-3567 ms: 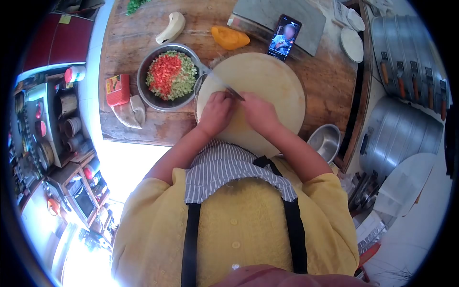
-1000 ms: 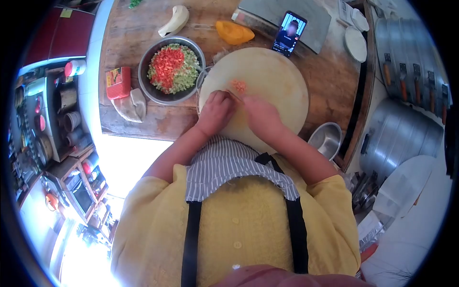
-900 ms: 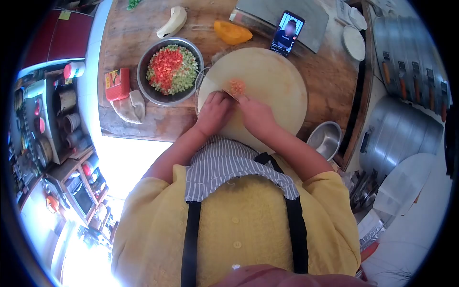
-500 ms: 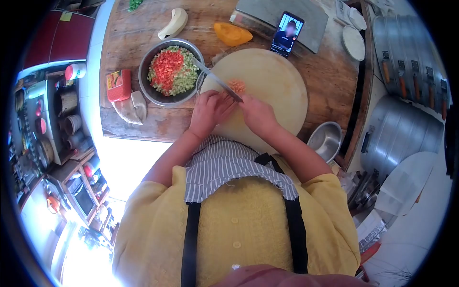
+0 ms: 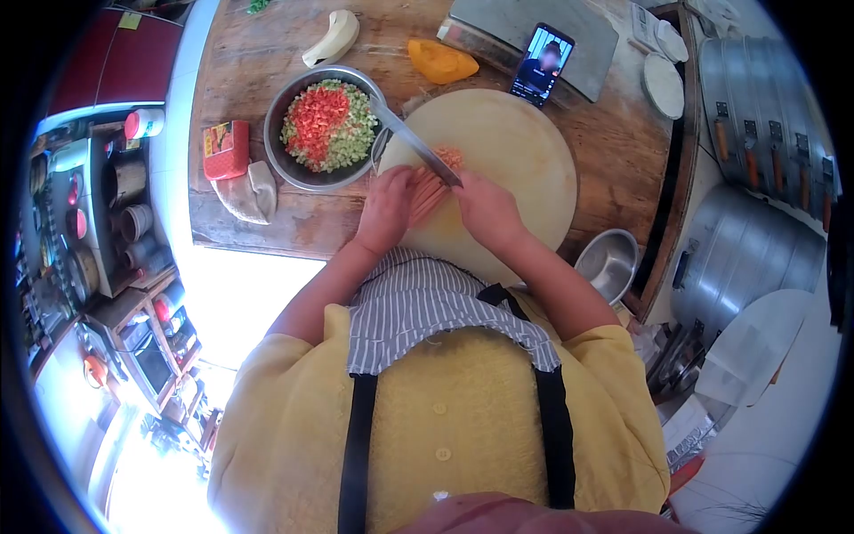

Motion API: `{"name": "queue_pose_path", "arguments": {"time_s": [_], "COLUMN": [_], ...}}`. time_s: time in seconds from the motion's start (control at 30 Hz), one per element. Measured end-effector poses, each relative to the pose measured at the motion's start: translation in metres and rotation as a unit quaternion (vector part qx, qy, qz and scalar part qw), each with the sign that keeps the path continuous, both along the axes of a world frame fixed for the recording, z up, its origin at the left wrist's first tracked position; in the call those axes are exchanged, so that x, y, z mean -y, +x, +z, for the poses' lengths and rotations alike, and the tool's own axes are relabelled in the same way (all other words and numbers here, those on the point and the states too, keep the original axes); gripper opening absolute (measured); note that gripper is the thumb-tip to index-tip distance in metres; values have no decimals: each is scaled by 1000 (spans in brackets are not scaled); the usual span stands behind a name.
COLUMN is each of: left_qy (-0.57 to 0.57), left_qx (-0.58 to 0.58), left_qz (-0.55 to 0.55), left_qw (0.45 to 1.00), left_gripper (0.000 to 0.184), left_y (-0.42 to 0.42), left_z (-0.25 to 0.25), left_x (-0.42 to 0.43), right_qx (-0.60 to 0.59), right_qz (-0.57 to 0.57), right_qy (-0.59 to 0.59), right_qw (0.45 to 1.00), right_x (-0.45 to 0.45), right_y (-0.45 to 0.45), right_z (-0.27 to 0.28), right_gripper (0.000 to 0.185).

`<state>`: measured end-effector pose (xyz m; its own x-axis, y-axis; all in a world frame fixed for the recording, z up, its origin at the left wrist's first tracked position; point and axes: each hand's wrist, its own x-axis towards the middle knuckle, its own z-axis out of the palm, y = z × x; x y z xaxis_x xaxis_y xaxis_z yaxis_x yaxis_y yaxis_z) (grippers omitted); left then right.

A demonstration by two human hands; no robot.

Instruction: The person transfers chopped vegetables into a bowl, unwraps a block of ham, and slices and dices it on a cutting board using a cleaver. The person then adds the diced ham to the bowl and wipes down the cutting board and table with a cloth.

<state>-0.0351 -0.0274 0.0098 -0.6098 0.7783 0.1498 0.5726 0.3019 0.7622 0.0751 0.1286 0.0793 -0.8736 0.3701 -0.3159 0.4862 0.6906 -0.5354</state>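
On the round cutting board [image 5: 525,133], my left hand [image 5: 389,206] has its fingers against the left side of a bundle of pinkish-orange strips [image 5: 428,198]. My right hand [image 5: 489,210] grips the handle end of a knife [image 5: 416,142], whose long blade points up and left past the board's edge, toward the bowl. Small diced orange bits [image 5: 448,157] lie beyond the strips, beside the blade. Left of the board is a metal bowl [image 5: 277,160] of red [image 5: 318,111] and pale green diced pieces [image 5: 342,153].
Behind the board are an orange wedge [image 5: 442,61], a pale peeled piece [image 5: 332,38] and a phone [image 5: 543,65] leaning on a grey slab [image 5: 583,36]. A red packet [image 5: 226,149] and a cloth [image 5: 247,194] lie at left; an empty metal bowl [image 5: 608,263] is at right.
Diced orange bits have appeared on the board since the earliest frame. My left hand has shifted left, uncovering the strips, and the knife blade shows again at full length.
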Motion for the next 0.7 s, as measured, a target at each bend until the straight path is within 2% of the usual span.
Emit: {"name": "queue_pose_path", "arguments": {"time_s": [0.1, 0.17, 0.3, 0.37, 0.5, 0.57, 0.7], "left_qy": [-7, -50, -51, -53, -17, -24, -37], "left_qx": [17, -19, -99, -6, 6, 31, 37], "left_qz": [4, -61, -112, -43, -42, -87, -53], "left_qw": [1000, 997, 987, 998, 999, 995, 997], "left_gripper": [27, 32, 39, 38, 37, 34, 40], "left_y": [5, 9, 6, 6, -2, -8, -12], "left_z": [13, 27, 22, 14, 5, 2, 4], "left_x": [-4, -7, -1, -1, -3, -1, 2], "right_qx": [3, 0, -10, -19, -20, -16, -5], "right_qz": [2, 6, 17, 17, 13, 12, 0], "right_qy": [10, 17, 27, 29, 26, 28, 5], "right_qw": [1000, 1000, 999, 999, 999, 999, 1000], "right_x": [1, 1, 2, 2, 3, 3, 3], "right_y": [0, 1, 3, 3, 3, 3, 1], "right_z": [0, -2, -8, -8, -8, -7, 1], "right_gripper": [15, 15, 15, 15, 16, 16, 17]}}
